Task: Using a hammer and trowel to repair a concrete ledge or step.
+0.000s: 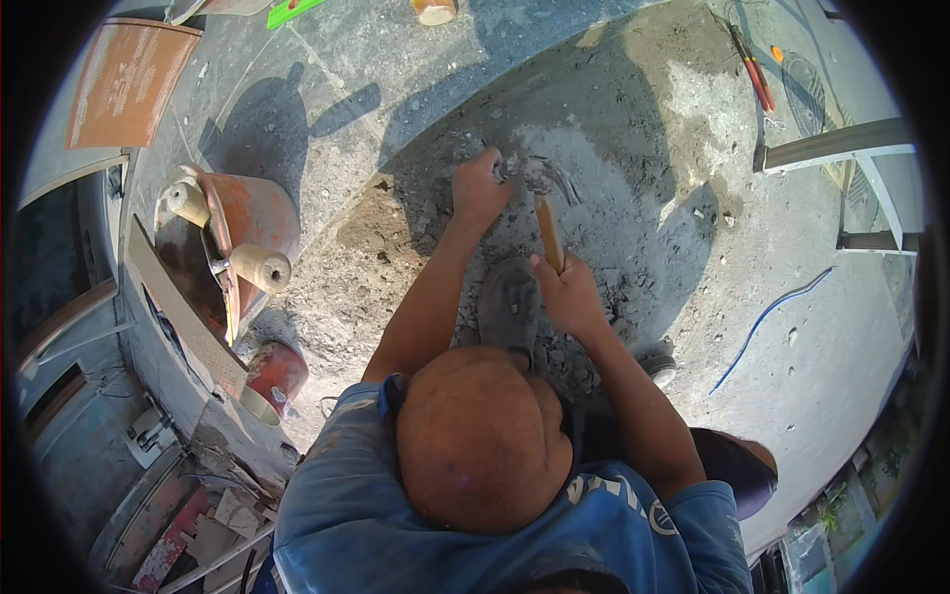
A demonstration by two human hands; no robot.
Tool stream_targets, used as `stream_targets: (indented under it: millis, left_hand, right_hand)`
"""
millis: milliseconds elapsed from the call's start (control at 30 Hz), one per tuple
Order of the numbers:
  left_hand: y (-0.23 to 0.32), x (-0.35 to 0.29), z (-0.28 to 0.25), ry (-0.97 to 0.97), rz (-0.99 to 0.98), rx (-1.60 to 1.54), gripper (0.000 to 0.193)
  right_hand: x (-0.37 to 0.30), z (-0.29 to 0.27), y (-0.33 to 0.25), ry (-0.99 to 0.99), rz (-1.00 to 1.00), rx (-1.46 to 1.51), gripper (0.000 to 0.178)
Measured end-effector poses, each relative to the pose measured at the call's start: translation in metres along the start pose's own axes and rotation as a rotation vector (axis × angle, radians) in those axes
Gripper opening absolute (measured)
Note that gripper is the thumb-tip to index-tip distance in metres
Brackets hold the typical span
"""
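Note:
My right hand (pixel 572 295) is closed around the wooden handle of a claw hammer (pixel 550 233). Its dark metal head lies beyond the hand, over broken, crumbly concrete (pixel 594 252). My left hand (pixel 479 188) is closed just left of the hammer head. A small greyish end (pixel 506 168) pokes out of that fist, but what it belongs to is hidden. My dark shoe (pixel 509 305) stands on the rubble between my forearms, below my raised bare knee (pixel 480 441).
At left an orange bucket (pixel 265 213) carries tools with thick rounded handles, beside a smaller red container (pixel 277 376). Red-handled pliers (pixel 760 84) lie far right, and a blue cord (pixel 772 327) nearer. A brown printed sheet (pixel 134 84) stands far left. Metal framing (pixel 841 146) edges the right.

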State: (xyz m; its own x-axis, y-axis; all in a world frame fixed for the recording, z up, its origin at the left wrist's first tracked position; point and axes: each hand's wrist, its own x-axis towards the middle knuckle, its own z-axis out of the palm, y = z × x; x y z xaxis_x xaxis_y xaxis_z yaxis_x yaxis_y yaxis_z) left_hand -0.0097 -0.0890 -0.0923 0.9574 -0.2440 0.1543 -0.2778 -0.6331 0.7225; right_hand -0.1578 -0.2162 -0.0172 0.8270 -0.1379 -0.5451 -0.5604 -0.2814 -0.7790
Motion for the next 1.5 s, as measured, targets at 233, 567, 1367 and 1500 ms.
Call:
stream_targets:
  millis: [233, 567, 1367, 1500]
  left_hand:
    - [-0.003, 0.005, -0.01, 0.006, -0.119, 0.118, 0.029]
    - [-0.029, -0.015, -0.031, -0.009, -0.256, 0.378, 0.024]
    - [0.03, 0.006, 0.009, -0.206, 0.064, -0.155, 0.03]
    - [0.026, 0.023, 0.0, -0.031, 0.375, -0.085, 0.028]
  right_hand:
    - [-0.005, -0.053, -0.081, 0.253, -0.141, 0.757, 0.028]
    - [-0.008, 0.007, 0.0, -0.042, 0.109, 0.114, 0.042]
    - [-0.015, -0.106, -0.104, 0.409, -0.1, 0.521, 0.032]
    - [-0.014, -0.105, -0.116, 0.415, -0.135, 0.515, 0.034]
